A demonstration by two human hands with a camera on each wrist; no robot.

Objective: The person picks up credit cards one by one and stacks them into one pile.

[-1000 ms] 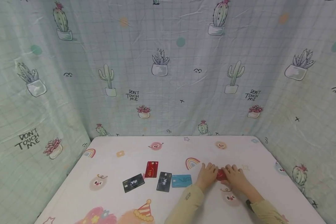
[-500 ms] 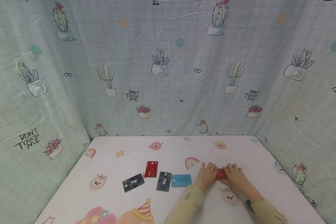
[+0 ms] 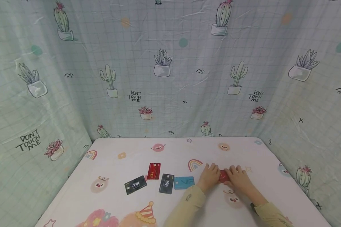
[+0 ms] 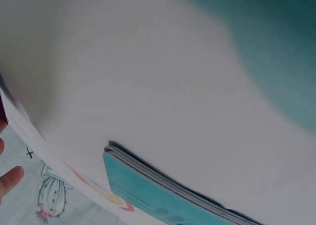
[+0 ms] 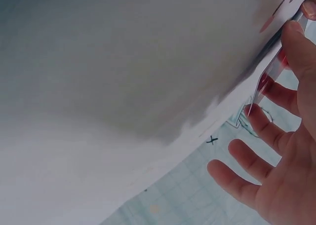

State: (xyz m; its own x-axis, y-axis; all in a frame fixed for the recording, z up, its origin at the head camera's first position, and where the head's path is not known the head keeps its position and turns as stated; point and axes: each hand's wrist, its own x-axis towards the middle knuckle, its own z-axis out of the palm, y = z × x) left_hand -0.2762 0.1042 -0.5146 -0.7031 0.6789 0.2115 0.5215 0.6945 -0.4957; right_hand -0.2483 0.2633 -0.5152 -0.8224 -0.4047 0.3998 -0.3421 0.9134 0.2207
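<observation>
Cards [image 3: 166, 183] lay on table [image 3: 170, 154], left of the left hand [image 3: 209, 177]; another card [image 3: 223, 176] sat between left hand and right hand [image 3: 239, 181].

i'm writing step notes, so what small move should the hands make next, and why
Probably lay the held red card flat on the table, to the right of the blue cards: the left hand and right hand hold it at opposite ends, while the blue cards and the black cards farther left lie flat.

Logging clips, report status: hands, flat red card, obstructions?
Left hand, right hand holding flat red card between them. Blue rectangular card stack close to pale yellow left sleeve. Nothing seen blocking.
</observation>
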